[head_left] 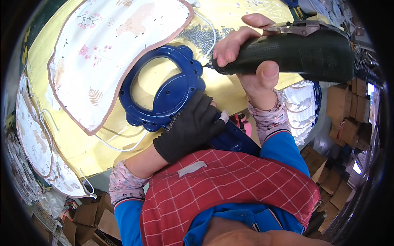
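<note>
A dark blue plastic ring-shaped piece (172,93) with rounded ear-like bumps and small holes lies tilted over the yellow tabletop. My left hand (191,128), in a black glove with bare fingertips, is closed on its near side. Dark blue plastic (236,138) also shows beneath that hand; whether it is the same piece I cannot tell. My right hand (234,46) is wrapped round a dark power screwdriver (295,53) with a metal lever on top. The screwdriver's thin bit reaches the piece's right-hand bump; whether a screw sits there is too small to tell.
A patterned white fabric piece with brown edging (119,53) covers the table's left part, partly beside the ring. Loose small screws (199,39) lie beyond it, near a white cord (212,30). More fabric pieces (35,131) hang at left. Cardboard boxes (349,102) stand at right.
</note>
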### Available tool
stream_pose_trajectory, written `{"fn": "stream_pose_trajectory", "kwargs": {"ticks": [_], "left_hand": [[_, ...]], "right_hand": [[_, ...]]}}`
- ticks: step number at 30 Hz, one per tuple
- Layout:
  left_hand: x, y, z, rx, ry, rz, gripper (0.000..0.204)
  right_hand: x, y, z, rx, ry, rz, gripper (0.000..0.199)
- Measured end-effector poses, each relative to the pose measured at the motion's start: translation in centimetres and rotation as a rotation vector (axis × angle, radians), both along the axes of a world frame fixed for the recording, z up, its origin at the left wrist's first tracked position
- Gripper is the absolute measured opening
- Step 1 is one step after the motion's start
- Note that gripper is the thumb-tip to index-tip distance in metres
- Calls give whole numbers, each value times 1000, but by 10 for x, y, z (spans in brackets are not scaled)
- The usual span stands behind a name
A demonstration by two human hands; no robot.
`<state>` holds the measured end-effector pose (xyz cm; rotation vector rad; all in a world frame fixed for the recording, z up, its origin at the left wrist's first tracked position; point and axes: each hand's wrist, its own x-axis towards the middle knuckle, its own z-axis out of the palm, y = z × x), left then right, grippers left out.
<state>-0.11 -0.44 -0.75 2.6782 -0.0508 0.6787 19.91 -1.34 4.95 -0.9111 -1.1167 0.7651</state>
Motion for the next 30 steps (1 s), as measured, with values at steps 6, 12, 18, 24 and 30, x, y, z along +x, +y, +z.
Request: {"fn": "stream_pose_trajectory", "kwargs": {"ticks": [6, 12, 18, 24, 30], "left_hand": [[1, 3, 8, 16, 37, -29, 36], [-2, 13, -1, 36, -129, -72, 32], [1, -4, -35, -525, -255, 71, 20], [4, -5, -41, -859, -313, -17, 20], [5, -4, -44, -941, -340, -12, 20]], "right_hand": [[-1, 17, -2, 2, -73, 175, 80], [-16, 35, 19, -109, 22, 220, 79], [-102, 20, 32, 100, 3, 443, 54], [-123, 19, 13, 75, 39, 490, 69], [-123, 24, 5, 67, -147, 661, 66]]}}
